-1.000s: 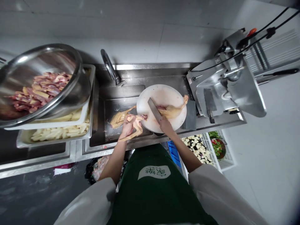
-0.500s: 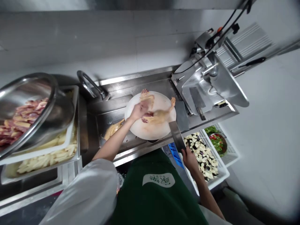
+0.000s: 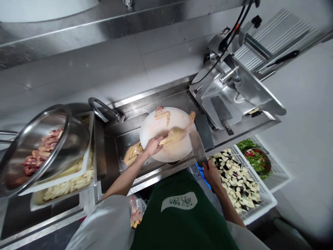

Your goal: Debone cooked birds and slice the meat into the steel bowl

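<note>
On a round white cutting board (image 3: 153, 130) lies a pale yellow chicken leg (image 3: 178, 134), its foot pointing to the far right. The fingers of my left hand (image 3: 154, 145) are closed on the leg's left end. A cleaver (image 3: 198, 147) is in my right hand (image 3: 211, 172), which is wrapped round its handle. Its broad blade hangs over the board's right edge, apart from the meat. A smaller chicken piece, apparently a wing (image 3: 161, 114), sits at the far side of the board. More yellow poultry (image 3: 132, 153) lies in the sink, left of the board.
A steel bowl (image 3: 80, 139) of cut meat is propped at the left on trays of pale strips (image 3: 70, 184). The faucet (image 3: 104, 109) stands behind. To the right are a slicer (image 3: 234, 86), another cleaver (image 3: 221, 113) and a white basket (image 3: 267, 199) of cut eggplant.
My left hand has moved from the wing piece at the far side to the near end of the chicken leg. The cleaver stays by the board's right edge. The camera view has shifted.
</note>
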A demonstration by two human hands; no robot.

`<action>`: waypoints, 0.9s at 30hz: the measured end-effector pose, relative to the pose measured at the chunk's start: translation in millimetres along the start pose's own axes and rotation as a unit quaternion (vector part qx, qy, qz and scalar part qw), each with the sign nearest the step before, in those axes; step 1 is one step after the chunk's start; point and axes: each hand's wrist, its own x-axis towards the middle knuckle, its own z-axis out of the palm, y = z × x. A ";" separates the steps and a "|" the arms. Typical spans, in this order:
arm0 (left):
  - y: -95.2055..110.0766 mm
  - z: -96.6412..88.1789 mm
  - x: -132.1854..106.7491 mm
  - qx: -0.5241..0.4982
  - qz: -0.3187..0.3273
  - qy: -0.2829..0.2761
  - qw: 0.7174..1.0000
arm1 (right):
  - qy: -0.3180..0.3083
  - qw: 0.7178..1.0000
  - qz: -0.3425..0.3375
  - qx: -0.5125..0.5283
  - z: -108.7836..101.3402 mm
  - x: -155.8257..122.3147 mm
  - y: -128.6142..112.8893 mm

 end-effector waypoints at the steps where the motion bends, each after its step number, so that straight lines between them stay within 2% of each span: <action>1: -1.2 -5.4 -13.3 -0.010 -0.024 0.021 0.999 | -0.002 1.000 -0.004 0.002 -1.5 2.8 -0.8; 4: -18.9 -21.1 -59.9 -0.051 -0.123 0.113 0.985 | 0.003 1.000 -0.014 -0.003 -3.2 12.4 -1.9; 8: -60.4 -33.3 -123.1 -0.140 -0.227 0.223 0.938 | -0.006 0.999 -0.032 -0.021 -0.5 28.9 -6.2; 11: -83.9 -33.4 -162.9 -0.177 -0.292 0.303 0.890 | -0.017 0.997 -0.058 -0.048 2.7 40.3 -14.2; 15: -100.1 -25.5 -201.4 -0.240 -0.358 0.400 0.809 | -0.031 0.993 -0.083 -0.084 6.8 49.6 -27.7; 18: -107.1 -18.0 -217.1 -0.309 -0.371 0.444 0.755 | -0.043 0.989 -0.097 -0.102 9.8 52.0 -37.2; 20: -110.7 -13.7 -219.3 -0.350 -0.370 0.446 0.736 | -0.048 0.987 -0.103 -0.110 11.7 51.9 -43.0; 23: -117.2 -9.7 -210.4 -0.373 -0.360 0.424 0.742 | -0.055 0.985 -0.108 -0.122 14.1 49.8 -51.4; 27: -136.7 -6.2 -189.5 -0.325 -0.367 0.416 0.766 | -0.069 0.982 -0.091 -0.150 16.2 45.7 -59.0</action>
